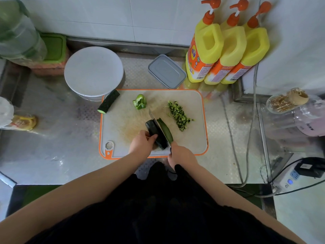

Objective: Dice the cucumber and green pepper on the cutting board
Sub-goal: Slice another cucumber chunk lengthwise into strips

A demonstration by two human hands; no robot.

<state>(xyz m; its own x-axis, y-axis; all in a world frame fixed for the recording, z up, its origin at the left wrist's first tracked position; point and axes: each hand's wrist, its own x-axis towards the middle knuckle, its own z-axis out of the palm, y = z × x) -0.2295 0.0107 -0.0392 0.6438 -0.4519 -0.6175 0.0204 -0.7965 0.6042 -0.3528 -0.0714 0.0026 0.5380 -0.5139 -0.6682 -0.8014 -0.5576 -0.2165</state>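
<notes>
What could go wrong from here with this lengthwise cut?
1. The left hand grips the dark green cucumber piece right beside the steel knife blade; a slip may nick fingers.
2. The round piece could roll.
3. The other cucumber chunk overhangs the orange-rimmed cutting board and could get knocked off.

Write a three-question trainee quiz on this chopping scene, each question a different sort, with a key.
1. True or false: the green pepper is already diced.
2. Which hand holds the knife? A) left B) right
3. Fill in: the pile of diced cucumber lies to the ___ of the knife.

Key
1. False; it sits whole-looking on the cutting board.
2. B; the right hand has the grip, while the left hand steadies the cucumber piece.
3. right
</notes>
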